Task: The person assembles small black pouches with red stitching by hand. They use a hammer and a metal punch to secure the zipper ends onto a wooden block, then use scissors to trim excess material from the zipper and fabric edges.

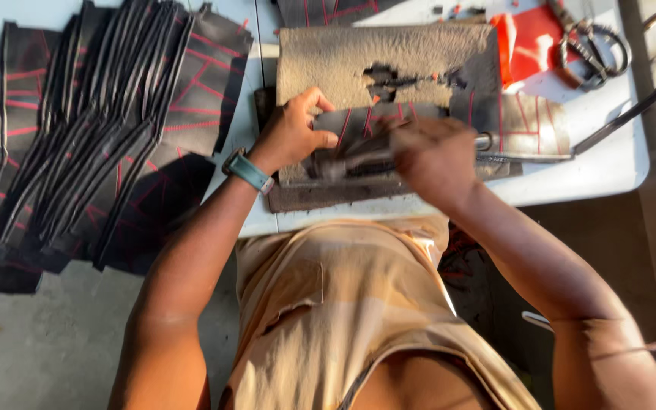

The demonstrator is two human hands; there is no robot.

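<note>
Both hands are working over a worn grey board (358, 64) lying on the white surface (609, 163). The left hand (291, 133), with a teal watch (248, 171) at its wrist, is pressing down on the left end of a dark leather piece (366, 121) marked with red lines, its fingers curled over the edge and the thumb resting on top. The right hand (436, 156) is blurred by movement and is clenching the handle of a hammer-like tool (351, 159), whose head is pointing left, just above the near edge of that leather piece.

The leather piece is sitting across the near part of the board, between the two hands, and the board's middle is showing a ragged dark hole.

To the left, a large fanned stack of similar dark pieces (93, 129) with red stitching lines is spreading over the surface, well apart from the board. At the far right, a bright red sheet (529, 42) is lying beside a pair of scissors (594, 45). A long metal bar (624, 118) is slanting across the right end of the surface. The person's beige shirt (343, 311) is filling the near part of the view.
</note>
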